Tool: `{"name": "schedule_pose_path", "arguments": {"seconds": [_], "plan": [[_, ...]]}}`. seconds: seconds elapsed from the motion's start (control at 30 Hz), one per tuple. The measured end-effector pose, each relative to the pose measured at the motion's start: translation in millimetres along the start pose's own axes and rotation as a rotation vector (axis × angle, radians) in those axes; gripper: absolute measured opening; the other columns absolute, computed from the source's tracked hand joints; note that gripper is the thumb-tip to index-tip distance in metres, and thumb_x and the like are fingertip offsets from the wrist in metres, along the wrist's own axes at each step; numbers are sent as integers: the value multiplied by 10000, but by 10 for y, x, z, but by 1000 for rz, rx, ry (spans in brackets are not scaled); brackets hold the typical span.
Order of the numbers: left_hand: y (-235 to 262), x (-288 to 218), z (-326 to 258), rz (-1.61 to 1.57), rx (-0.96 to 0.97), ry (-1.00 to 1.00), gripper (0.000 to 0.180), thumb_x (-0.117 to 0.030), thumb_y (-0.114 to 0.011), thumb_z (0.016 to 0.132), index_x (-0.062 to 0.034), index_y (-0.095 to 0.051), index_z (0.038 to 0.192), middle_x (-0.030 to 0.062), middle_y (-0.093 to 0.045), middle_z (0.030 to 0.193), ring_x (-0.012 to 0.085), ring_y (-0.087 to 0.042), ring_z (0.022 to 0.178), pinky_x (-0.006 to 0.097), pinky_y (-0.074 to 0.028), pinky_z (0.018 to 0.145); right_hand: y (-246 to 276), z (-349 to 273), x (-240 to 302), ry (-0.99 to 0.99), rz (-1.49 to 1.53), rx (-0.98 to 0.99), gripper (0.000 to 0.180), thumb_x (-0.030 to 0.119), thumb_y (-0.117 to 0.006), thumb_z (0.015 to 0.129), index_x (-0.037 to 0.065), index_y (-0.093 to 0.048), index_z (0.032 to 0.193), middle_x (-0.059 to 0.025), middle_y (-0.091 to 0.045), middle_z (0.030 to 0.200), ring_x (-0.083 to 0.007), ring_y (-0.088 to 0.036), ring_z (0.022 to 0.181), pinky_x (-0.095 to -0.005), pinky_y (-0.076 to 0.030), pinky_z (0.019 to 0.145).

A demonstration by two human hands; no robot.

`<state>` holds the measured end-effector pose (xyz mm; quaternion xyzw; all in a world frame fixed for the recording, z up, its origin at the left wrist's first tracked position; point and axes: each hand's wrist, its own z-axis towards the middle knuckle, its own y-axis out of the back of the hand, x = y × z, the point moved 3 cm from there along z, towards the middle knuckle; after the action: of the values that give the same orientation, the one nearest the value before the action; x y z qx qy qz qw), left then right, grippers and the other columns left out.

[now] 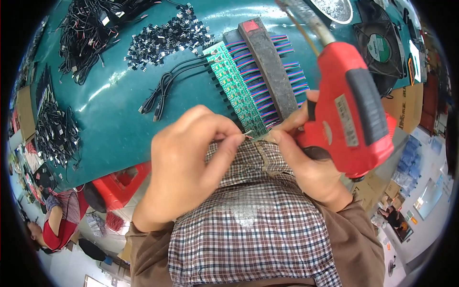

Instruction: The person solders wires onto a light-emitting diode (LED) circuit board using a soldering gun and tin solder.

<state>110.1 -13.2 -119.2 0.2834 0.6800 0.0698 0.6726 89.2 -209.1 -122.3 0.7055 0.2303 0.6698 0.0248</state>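
My left hand (pixel 184 158) is closed, thumb and forefinger pinching a thin wire (pixel 248 135) with fine light and reddish ends. Close beside it, my right hand (pixel 311 162) has its thumb and forefinger pressed together near the wire's end. A red soldering gun (pixel 351 105) with a black grip rests in that right hand, its metal barrel (pixel 315 21) pointing up and away. Just beyond my fingertips lies a green circuit board panel (pixel 234 86) with rows of small parts. Multicoloured wires (pixel 248 79) run from its right side under a dark grey bar (pixel 270 67).
Black cables with plugs (pixel 165 88) lie left of the panel on the green table (pixel 107 129). Small black connectors (pixel 169 38) and cable bundles (pixel 88 36) are heaped farther back. A black fan (pixel 380 48) stands at right. Another person (pixel 62 220) sits at left beyond a red stool (pixel 122 184).
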Motion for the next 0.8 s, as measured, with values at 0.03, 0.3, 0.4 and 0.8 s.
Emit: {"name": "schedule_pose_path", "arguments": {"seconds": [0.03,0.3,0.4,0.8], "plan": [[8,22,20,-2,5,1,97,13,-754,800,-10,-669,838,3,-571,739,57,-424,561,205,-304,489,5,-4,-12,-6,83,-82,727,-196,-666,789,30,-341,1398,-64,-527,1039,-170,-658,907,-322,-563,793],[-24,129,72,-285,125,188,72,13,-729,847,13,-658,834,-24,-554,778,-4,-395,595,186,-274,506,-151,33,-34,74,-48,-259,474,15,-747,839,-14,-495,1239,-77,-672,1011,-179,-655,850,-287,-509,767],[-39,122,73,-306,139,168,69,25,-724,842,16,-655,837,-16,-561,787,9,-426,612,190,-301,518,-161,-58,-184,-48,230,-311,479,13,-773,799,-23,-522,1205,-128,-661,1019,-214,-659,877,-321,-517,775],[160,-50,119,-26,162,39,87,-54,-754,796,-39,-682,843,81,-606,744,212,-619,632,318,-462,542,-53,-79,-170,-68,-198,-141,351,59,-796,790,15,-629,1095,-81,-641,978,-192,-620,793,-312,-491,720]]}}
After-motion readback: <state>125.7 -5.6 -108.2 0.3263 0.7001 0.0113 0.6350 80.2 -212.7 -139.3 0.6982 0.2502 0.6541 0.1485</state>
